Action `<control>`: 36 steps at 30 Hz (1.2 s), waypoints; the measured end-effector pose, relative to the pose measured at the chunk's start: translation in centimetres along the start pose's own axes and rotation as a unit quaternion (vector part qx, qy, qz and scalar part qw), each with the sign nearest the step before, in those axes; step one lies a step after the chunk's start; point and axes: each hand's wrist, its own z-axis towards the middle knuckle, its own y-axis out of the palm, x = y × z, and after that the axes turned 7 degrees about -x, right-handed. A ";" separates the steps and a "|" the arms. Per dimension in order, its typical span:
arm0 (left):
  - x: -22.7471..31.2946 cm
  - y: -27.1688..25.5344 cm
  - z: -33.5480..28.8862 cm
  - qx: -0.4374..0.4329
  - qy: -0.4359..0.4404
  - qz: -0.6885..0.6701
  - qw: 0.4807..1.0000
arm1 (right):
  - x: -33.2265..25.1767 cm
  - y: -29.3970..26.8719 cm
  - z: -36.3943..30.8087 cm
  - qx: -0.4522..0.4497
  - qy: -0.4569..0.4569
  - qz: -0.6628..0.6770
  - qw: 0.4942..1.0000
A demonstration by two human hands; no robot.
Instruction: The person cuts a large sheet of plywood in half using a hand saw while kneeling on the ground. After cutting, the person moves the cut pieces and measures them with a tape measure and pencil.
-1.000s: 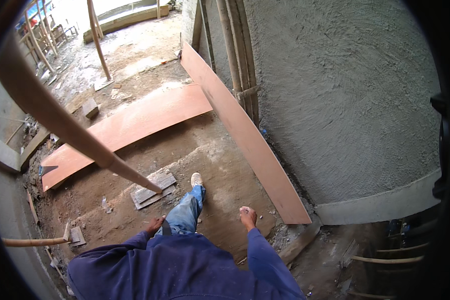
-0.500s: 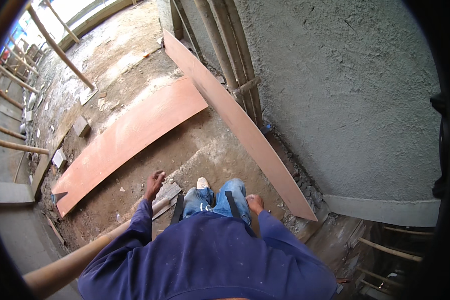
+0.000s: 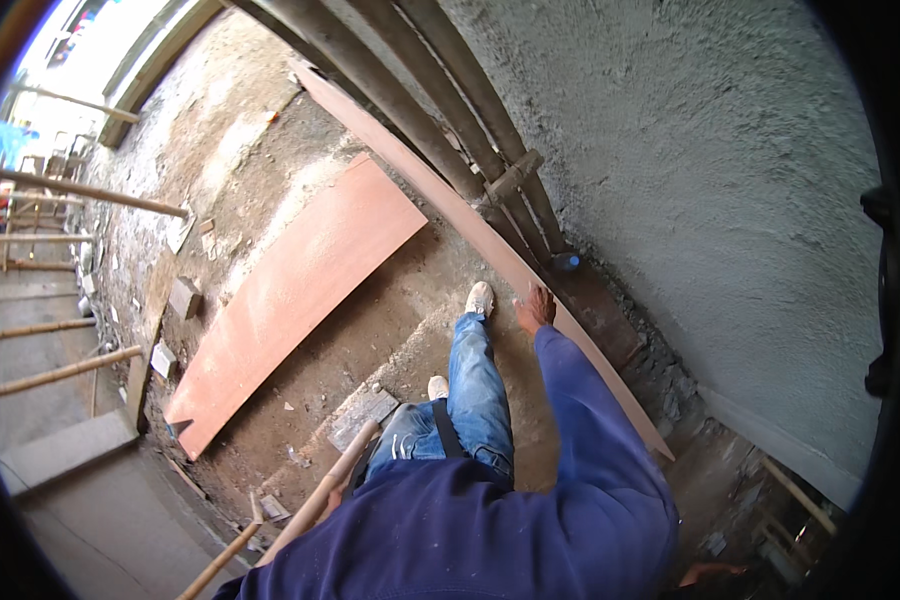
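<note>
Dirt floor; right hand grasping leaning board; left hand mostly hidden, grip unclear; white marks on jeans.

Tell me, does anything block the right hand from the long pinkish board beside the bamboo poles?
Nothing visible does. The right hand is at the long board, its fingers seeming to touch the edge; how firmly, I can't tell. The bamboo poles stand on the board's far side, not between.
</note>
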 end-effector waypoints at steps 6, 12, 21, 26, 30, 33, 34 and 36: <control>8.5 -0.1 -1.6 -0.053 -0.101 0.160 0.980 | 0.4 3.0 11.7 -0.064 -0.002 -0.017 0.998; 26.3 2.6 -1.5 0.045 -0.095 -0.035 0.994 | 1.0 5.7 16.0 -0.195 -0.001 -0.060 0.979; 39.7 2.6 3.6 -0.018 -0.010 0.045 0.999 | 0.8 6.4 15.9 -0.199 -0.058 -0.129 0.970; 43.0 0.5 6.5 -0.027 0.040 0.133 0.990 | -0.7 8.3 13.4 -0.174 -0.088 -0.157 0.968; 45.7 -3.1 10.4 -0.042 0.076 0.191 0.978 | -2.1 8.6 11.7 -0.148 -0.072 -0.125 0.978; 48.4 -6.3 16.1 -0.058 0.069 0.213 0.973 | -3.1 7.8 10.9 -0.144 -0.046 -0.114 0.982; 49.4 -7.1 18.2 -0.076 0.078 0.192 0.975 | -3.4 7.4 10.7 -0.151 -0.036 -0.111 0.982; 51.6 -8.4 21.8 -0.090 0.102 0.168 0.976 | -4.0 6.6 10.5 -0.172 -0.007 -0.101 0.980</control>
